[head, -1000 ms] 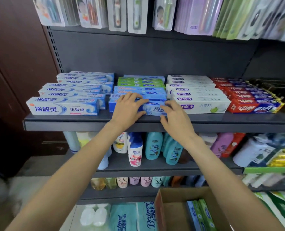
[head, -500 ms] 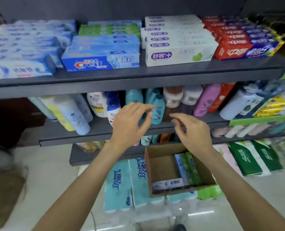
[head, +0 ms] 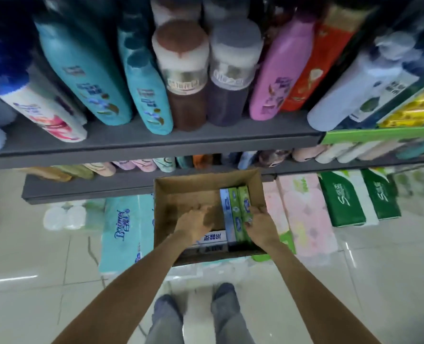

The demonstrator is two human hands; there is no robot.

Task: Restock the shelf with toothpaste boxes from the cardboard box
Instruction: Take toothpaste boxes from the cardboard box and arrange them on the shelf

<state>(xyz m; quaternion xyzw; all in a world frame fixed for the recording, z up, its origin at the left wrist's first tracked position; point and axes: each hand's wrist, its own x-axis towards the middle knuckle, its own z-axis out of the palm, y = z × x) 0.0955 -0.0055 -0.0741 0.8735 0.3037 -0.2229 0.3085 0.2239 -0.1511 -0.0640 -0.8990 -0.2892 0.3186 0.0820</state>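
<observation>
Both hands have dropped from shelf height down into the cardboard box (head: 207,181), and the view has tipped steeply downward, so the toothpaste shelf seen half a second ago is out of sight. That box sits open on the floor below the lowest shelf edge (head: 87,192), resting on packs of tissue.

Inside it, along the right wall, three toothpaste boxes stand side by side on their long edges: a blue box (head: 227,214) and two green boxes (head: 238,214). A white toothpaste box (head: 212,240) lies flat across the near end.

Her or his right hand (head: 261,227) is at the near end of the outer green box, fingers curled against it between box and cardboard wall; whether it has a firm hold cannot be told through the blur. Left hand (head: 196,224) hovers over the bare brown bottom, fingers loosely spread, holding nothing. The hands are apart, with the toothpaste boxes between them.

The left half of the cardboard box is open room. Shampoo bottles (head: 141,95) fill the shelf above. The person's legs (head: 221,316) stand on pale tiled floor (head: 32,281) just before the box.
</observation>
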